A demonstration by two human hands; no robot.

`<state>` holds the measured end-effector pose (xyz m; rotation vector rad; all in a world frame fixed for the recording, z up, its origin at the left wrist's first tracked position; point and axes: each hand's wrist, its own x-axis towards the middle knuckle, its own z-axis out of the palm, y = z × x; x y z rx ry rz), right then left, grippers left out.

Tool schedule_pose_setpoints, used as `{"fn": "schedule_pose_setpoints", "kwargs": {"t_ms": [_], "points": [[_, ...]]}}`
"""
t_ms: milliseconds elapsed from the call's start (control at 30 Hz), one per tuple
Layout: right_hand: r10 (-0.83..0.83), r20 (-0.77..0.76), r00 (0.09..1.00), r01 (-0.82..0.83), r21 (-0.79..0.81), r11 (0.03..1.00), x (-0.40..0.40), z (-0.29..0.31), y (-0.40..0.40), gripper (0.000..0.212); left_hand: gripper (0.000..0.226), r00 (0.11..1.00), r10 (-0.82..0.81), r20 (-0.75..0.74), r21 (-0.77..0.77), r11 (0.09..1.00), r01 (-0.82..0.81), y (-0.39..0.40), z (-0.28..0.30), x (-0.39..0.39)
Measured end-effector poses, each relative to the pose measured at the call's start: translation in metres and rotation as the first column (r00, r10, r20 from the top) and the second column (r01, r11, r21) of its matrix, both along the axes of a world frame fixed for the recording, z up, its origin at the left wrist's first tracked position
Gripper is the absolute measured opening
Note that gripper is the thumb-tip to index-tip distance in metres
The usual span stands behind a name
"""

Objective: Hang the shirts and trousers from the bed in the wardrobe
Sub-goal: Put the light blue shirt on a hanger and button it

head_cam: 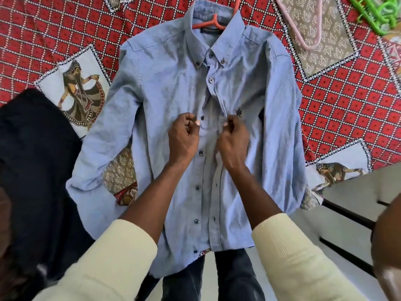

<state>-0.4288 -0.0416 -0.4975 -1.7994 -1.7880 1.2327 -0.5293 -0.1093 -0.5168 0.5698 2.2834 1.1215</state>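
**Blue shirt flat on the bed, both hands at its placket**

On the red patterned bedspread (347, 109) one blue shirt (169, 88) lies face up, its long axis running from the collar at the far side to the hem at the near bed edge. One orange hanger (208, 22) sits inside the collar. The left hand (183, 135) pinches the button edge mid-chest; the right hand (233, 137) pinches the opposite edge. One pink hanger (303, 40) and several green hangers (377, 14) lie beyond. A dark garment (32, 159) rests left of the shirt.

Shirt (173, 88) — matt creased cloth; hanger (208, 22) — smooth plastic.
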Motion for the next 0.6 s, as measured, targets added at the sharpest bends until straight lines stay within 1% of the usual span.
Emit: {"fn": "schedule_pose_setpoints", "kwargs": {"t_ms": [33, 67, 100, 133, 167, 200, 233, 267, 300, 333, 367, 400, 467, 533, 600], "points": [[-0.109, -0.099, 0.989, 0.094, -0.149, 0.984, 0.001, 0.002, 0.006, 0.018, 0.008, 1.0, -0.006, 0.001, -0.012, 1.0, 0.006, 0.001, 0.0, 0.001], [-0.216, -0.186, 0.958, 0.156, -0.294, 0.943, 0.003, 0.004, 0.012, 0.017, 0.01, 1.0, -0.014, 0.001, -0.027, 1.0, 0.014, 0.001, 0.001, 0.001], [-0.283, -0.221, 0.933, 0.176, -0.405, 0.897, 0.006, 0.007, 0.016, 0.016, 0.013, 1.0, -0.024, -0.002, -0.04, 0.999, 0.024, 0.001, 0.0, 0.0], [-0.271, -0.198, 0.942, 0.16, -0.442, 0.882, 0.009, 0.011, 0.017, 0.017, 0.017, 1.0, -0.031, -0.002, -0.051, 0.998, 0.031, 0.0, 0.0, -0.001], [-0.155, -0.093, 0.983, 0.108, -0.383, 0.917, 0.012, 0.014, 0.015, 0.019, 0.018, 0.999, -0.032, 0.003, -0.056, 0.998, 0.032, -0.001, 0.001, -0.001], [-0.015, 0.057, 0.998, 0.028, -0.253, 0.967, 0.015, 0.016, 0.01, 0.02, 0.018, 1.0, -0.03, 0.007, -0.055, 0.998, 0.031, -0.001, 0.003, -0.002], [0.058, 0.202, 0.978, -0.04, -0.094, 0.995, 0.016, 0.017, 0.005, 0.022, 0.018, 0.999, -0.034, 0.0, -0.048, 0.998, 0.034, 0.0, 0.006, -0.003], [0.086, 0.247, 0.965, -0.103, 0.053, 0.993, 0.014, 0.018, -0.002, 0.023, 0.02, 0.999, -0.039, -0.015, -0.037, 0.999, 0.038, 0.0, 0.006, -0.004], [0.105, 0.207, 0.973, -0.142, 0.175, 0.974, 0.009, 0.017, -0.009, 0.021, 0.021, 0.998, -0.045, -0.036, -0.028, 0.999, 0.044, -0.001, 0.005, -0.005], [0.132, 0.14, 0.981, -0.165, 0.253, 0.953, 0.002, 0.018, -0.015, 0.017, 0.021, 0.997, -0.051, -0.052, -0.029, 0.998, 0.049, -0.001, 0.004, -0.005], [0.159, 0.078, 0.984, -0.175, 0.287, 0.942, -0.006, 0.019, -0.021, 0.013, 0.019, 0.997, -0.055, -0.058, -0.03, 0.998, 0.053, -0.002, 0.004, -0.005], [0.184, 0.026, 0.983, -0.183, 0.287, 0.94, -0.014, 0.02, -0.025, 0.01, 0.017, 0.997, -0.059, -0.041, -0.023, 0.998, 0.058, -0.002, 0.004, -0.006], [0.209, -0.019, 0.978, -0.2, 0.211, 0.957, -0.027, 0.019, -0.028, 0.011, 0.015, 0.995, -0.096, -0.01, -0.038, 0.995, 0.095, -0.001, 0.003, -0.007], [0.185, 0.023, 0.982, -0.186, 0.115, 0.976, -0.035, 0.012, -0.024, 0.018, 0.013, 0.996, -0.09, 0.024, -0.08, 0.993, 0.091, 0.001, 0.004, -0.008], [0.167, 0.111, 0.98, -0.173, 0.046, 0.984, -0.037, 0.004, -0.017, 0.023, 0.011, 0.995, -0.02, 0.094, -0.093, 0.995, 0.029, 0.003, 0.003, -0.01]]}}
